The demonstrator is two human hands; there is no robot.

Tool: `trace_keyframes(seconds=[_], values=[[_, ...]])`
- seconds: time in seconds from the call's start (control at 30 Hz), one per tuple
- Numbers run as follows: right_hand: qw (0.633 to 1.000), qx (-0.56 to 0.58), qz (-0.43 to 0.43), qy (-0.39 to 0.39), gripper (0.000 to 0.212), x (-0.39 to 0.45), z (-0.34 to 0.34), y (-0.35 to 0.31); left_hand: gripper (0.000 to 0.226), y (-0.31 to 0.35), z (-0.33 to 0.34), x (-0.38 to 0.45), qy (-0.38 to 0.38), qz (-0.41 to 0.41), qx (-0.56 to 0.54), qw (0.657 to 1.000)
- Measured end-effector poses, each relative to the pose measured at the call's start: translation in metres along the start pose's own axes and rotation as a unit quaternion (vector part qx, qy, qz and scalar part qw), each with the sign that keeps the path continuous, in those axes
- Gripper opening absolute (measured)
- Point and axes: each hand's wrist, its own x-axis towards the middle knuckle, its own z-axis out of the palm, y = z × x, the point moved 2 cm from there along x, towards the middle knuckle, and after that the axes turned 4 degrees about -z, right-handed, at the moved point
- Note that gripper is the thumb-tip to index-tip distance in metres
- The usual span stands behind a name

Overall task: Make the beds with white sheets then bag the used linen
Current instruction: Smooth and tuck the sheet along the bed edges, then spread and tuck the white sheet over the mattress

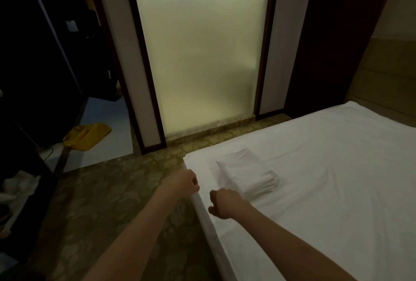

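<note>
White bed (326, 168), folded sheet (247, 177) beside right hand (225, 204)

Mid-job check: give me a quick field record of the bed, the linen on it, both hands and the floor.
bed: covered by a white sheet, lightly creased
folded linen: white stack on the bed near its corner
left hand: fingers curled, at the bed's side edge; grip unclear
right hand: fingers curled, over the sheet beside the stack
floor: yellow cloth near the frosted glass door
</note>
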Motion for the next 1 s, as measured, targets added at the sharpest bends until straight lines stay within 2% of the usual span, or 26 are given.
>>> trace_keyframes(seconds=[0.17, 0.37, 0.43, 0.53, 0.77, 1.0], values=[[0.998, 0.015, -0.019, -0.058, 0.036, 0.055, -0.006, -0.004, 0.017, -0.026, -0.022, 0.051, 0.015, -0.017, 0.001, 1.0], [0.998, 0.03, -0.008, -0.06, 0.034, 0.109, -0.017, 0.029, 0.019, -0.024, -0.052, 0.122, 0.027, -0.006, 0.002, 1.0], [0.997, 0.035, 0.02, -0.062, 0.038, 0.119, -0.019, 0.049, 0.02, -0.013, -0.054, 0.148, 0.03, 0.011, -0.001, 0.999], [0.994, 0.041, 0.077, -0.069, 0.043, 0.129, -0.022, 0.079, 0.024, 0.013, -0.046, 0.185, -0.007, 0.053, 0.016, 0.998], [0.975, 0.08, 0.202, -0.041, 0.044, 0.162, -0.049, 0.133, 0.026, 0.069, -0.025, 0.273, -0.053, 0.168, 0.039, 0.984], [0.938, 0.127, 0.319, 0.045, 0.04, 0.196, -0.106, 0.163, 0.032, 0.046, 0.024, 0.325, -0.106, 0.266, 0.167, 0.944]])
